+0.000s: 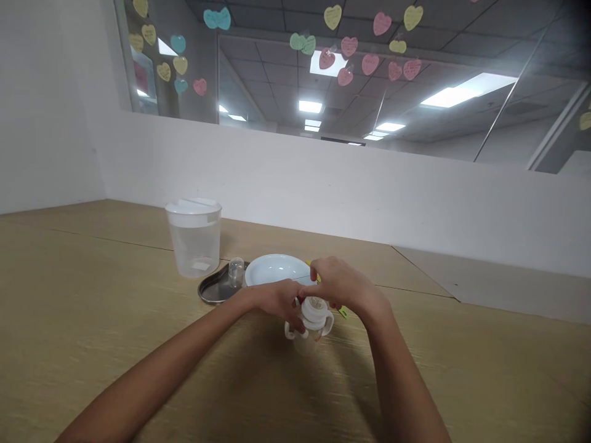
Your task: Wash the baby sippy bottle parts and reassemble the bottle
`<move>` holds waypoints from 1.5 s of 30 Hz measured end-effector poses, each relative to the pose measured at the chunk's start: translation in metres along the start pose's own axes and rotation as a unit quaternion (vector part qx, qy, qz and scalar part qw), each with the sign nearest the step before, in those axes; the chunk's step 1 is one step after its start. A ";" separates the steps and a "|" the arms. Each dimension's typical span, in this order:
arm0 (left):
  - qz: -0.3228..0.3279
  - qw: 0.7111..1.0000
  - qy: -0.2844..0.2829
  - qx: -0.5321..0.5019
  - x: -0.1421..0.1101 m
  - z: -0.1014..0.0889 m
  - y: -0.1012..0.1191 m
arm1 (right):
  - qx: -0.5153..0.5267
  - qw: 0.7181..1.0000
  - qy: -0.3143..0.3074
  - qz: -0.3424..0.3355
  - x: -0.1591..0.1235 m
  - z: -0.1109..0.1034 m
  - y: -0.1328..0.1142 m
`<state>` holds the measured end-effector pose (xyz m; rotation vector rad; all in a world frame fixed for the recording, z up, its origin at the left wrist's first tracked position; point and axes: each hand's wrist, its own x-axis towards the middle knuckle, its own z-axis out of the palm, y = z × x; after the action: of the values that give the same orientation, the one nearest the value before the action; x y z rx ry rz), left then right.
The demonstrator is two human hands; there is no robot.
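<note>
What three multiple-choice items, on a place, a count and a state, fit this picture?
1. Where does the small clear cap stand? A on the steel tray; B on the table; C in a hand.
2. How many handles show on the training cup under the left hand and right hand? A one; B two; C four.
3. How does the clear plastic pitcher stand? A upright, lidded; B on its side; C lidless.

Answers: 1 A, tray rim around it. 2 B, one each side. 3 A, white lid on top.
</note>
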<state>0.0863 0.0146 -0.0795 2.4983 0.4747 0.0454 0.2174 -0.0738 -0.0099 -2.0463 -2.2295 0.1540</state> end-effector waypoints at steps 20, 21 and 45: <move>0.032 0.999 0.002 -0.008 0.001 0.000 -0.002 | 0.070 0.994 -0.075 -0.024 -0.003 0.000 0.002; 0.040 0.999 0.005 -0.010 0.001 0.000 -0.002 | 0.061 0.995 -0.072 -0.030 -0.004 0.000 0.002; -0.004 1.000 0.011 -0.012 0.001 0.002 -0.005 | 0.063 0.994 -0.089 -0.003 -0.002 0.002 -0.001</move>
<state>0.0860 0.0179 -0.0839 2.4740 0.4905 0.0743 0.2162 -0.0760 -0.0118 -2.0325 -2.2591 0.4804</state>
